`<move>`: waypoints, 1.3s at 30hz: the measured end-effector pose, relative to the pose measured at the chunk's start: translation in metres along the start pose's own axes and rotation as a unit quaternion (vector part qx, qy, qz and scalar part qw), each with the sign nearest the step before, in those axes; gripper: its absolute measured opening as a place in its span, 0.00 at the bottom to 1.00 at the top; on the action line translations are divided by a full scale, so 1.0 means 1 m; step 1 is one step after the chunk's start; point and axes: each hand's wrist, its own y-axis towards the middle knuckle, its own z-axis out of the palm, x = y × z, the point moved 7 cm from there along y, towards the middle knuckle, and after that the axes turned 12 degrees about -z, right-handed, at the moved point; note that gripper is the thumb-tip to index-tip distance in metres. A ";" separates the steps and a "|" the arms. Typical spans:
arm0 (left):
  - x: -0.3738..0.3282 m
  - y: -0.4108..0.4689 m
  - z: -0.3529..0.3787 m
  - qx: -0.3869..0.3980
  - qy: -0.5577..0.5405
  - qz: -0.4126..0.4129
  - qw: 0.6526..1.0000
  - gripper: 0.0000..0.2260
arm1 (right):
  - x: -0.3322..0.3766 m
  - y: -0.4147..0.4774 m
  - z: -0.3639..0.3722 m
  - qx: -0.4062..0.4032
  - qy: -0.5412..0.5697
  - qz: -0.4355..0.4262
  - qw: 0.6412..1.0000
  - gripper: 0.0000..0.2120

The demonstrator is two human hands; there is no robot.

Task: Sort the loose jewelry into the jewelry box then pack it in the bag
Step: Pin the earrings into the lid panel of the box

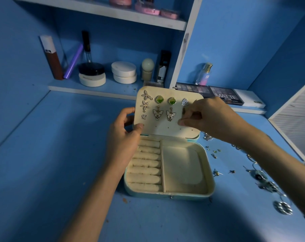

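Two hands are at work on the open jewelry box (210, 172). It sits mid-desk on the blue desk (60, 154), with its lid panel (167, 130) standing up on the far side.

On the left, the left hand (126, 135) grips the panel's left edge. Its thumb (138, 127) presses on the front near the bottom corner, and the other fingers curl round behind. That brace looks like the key to this step. If the panel is kept steady and upright, a post can go straight into one of the free holes in the bottom row rather than skidding over the lining.

Pinned across the panel are flower earrings (145, 100), green earrings (159, 99), butterfly earrings (157, 114) and a single triangular earring (184, 102). A matching piece would sit best right beside its partner.

Just right of these, the right hand (209, 117) is up against the panel. The tips of its thumb and forefinger (182, 122) are closed together in a pinch, apparently on a small dark piece (183, 111) too small to identify. The remaining fingers are loosely bent.

Farther right, loose jewelry (263, 179) lies scattered on the desk beside the box, not yet sorted. No bag is in view.
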 end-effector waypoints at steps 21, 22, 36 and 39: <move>0.000 -0.001 0.000 -0.007 0.005 -0.011 1.000 0.17 | -0.017 -0.031 -0.016 -0.117 0.013 0.025 0.993 0.02; 0.000 -0.001 0.000 -0.006 0.004 -0.011 1.000 0.17 | -0.020 -0.034 -0.018 -0.122 0.014 0.027 0.992 0.02; 0.001 -0.001 0.000 -0.005 0.002 -0.023 1.000 0.16 | -0.054 -0.065 0.009 0.086 0.010 0.069 0.994 0.06; 0.002 0.000 -0.001 -0.005 0.003 -0.022 1.000 0.16 | -0.056 -0.068 0.015 0.115 -0.002 0.082 0.990 0.04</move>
